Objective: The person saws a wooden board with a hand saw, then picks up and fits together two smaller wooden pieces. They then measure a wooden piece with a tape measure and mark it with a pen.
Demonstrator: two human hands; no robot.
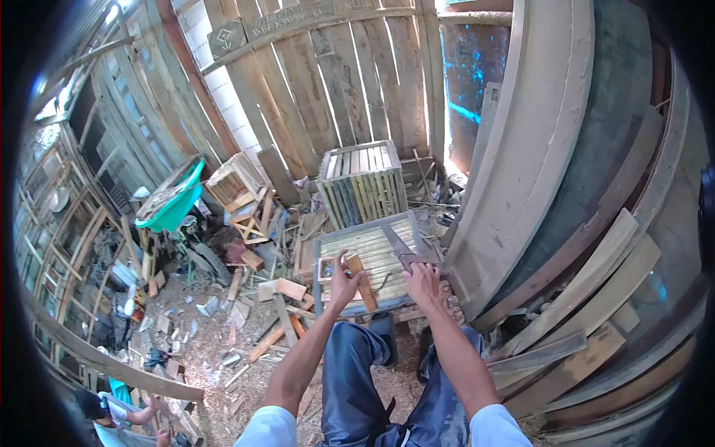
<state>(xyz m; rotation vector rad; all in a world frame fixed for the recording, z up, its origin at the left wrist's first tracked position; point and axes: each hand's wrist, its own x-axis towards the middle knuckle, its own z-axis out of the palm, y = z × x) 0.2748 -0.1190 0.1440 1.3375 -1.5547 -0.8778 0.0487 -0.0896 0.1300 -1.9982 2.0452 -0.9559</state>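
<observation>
My right hand (423,281) is closed round the handle of a handsaw (398,243), whose blade points away from me and to the left. My left hand (345,284) has its fingers curled at a short wooden board (365,292) and appears to grip its edge. Both hands are over a low slatted bench (350,242) in front of my knees. Just left of my left hand, a small wooden frame (325,269) lies at the bench's edge, partly hidden by the fingers.
Behind the bench stands a slatted crate (361,179). Offcuts and shavings litter the floor at left, near a green wheelbarrow-like tub (175,201). Long planks (566,328) lean at right. Another person (123,413) works at lower left, beyond a long curved board (112,365).
</observation>
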